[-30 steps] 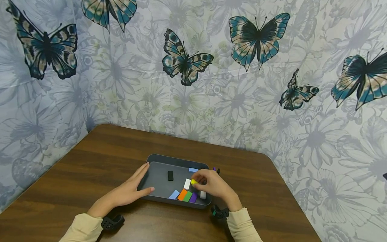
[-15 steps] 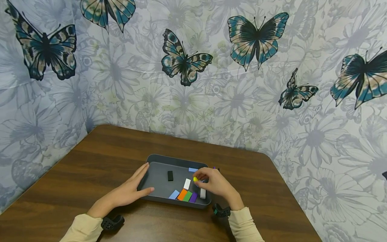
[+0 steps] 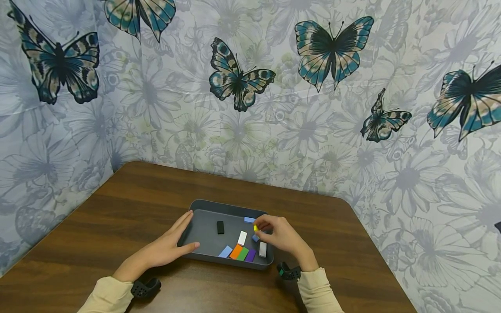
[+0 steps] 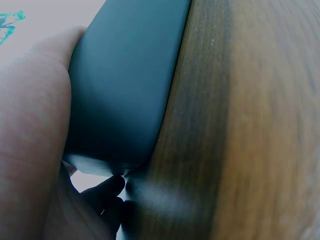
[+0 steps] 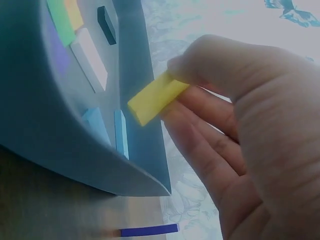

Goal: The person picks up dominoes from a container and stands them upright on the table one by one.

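My right hand pinches a yellow block between thumb and fingers, over the right end of a grey tray. My left hand rests against the tray's left end, fingers straight along the side and thumb at the near rim. Along the near wall lie a light blue block, an orange block, a green block and a purple block. A white block lies behind them, and another white block is by the right wall.
A black block lies in the tray's middle. One blue block is at the far wall, another blue block below my right fingers. Outside the tray, a purple piece lies on the wooden table. A butterfly-patterned wall covering stands behind.
My right hand has moved slightly right and away from me with the yellow block, uncovering the blue block and more of the right-hand white block. The left hand has stayed in place.
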Demonstrator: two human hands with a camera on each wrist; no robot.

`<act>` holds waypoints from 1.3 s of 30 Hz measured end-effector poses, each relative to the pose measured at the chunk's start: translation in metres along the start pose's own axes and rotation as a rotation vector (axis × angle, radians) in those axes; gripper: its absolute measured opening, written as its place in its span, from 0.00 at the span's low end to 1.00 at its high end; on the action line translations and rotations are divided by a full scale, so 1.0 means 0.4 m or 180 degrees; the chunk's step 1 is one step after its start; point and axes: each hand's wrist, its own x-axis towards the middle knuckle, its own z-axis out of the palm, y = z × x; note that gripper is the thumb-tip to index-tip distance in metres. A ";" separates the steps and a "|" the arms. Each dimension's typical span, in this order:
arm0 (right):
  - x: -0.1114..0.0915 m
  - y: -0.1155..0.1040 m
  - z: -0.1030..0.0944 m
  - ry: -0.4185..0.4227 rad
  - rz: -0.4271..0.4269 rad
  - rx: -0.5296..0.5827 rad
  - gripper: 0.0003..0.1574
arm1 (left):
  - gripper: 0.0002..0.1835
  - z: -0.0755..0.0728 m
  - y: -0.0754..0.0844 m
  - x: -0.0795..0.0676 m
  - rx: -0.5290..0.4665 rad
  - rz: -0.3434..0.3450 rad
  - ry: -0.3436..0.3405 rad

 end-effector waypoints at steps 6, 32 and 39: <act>-0.002 0.001 -0.007 0.0078 0.0023 0.0075 0.16 | 0.54 -0.002 -0.001 0.000 -0.0002 0.0019 0.0007; -0.013 0.011 -0.038 0.0431 -0.0009 0.0183 0.15 | 0.55 0.004 -0.008 0.003 0.0074 0.0015 0.0051; -0.017 0.013 -0.045 0.0520 0.0063 0.0135 0.15 | 0.54 0.004 -0.009 0.003 0.0064 0.0005 0.0048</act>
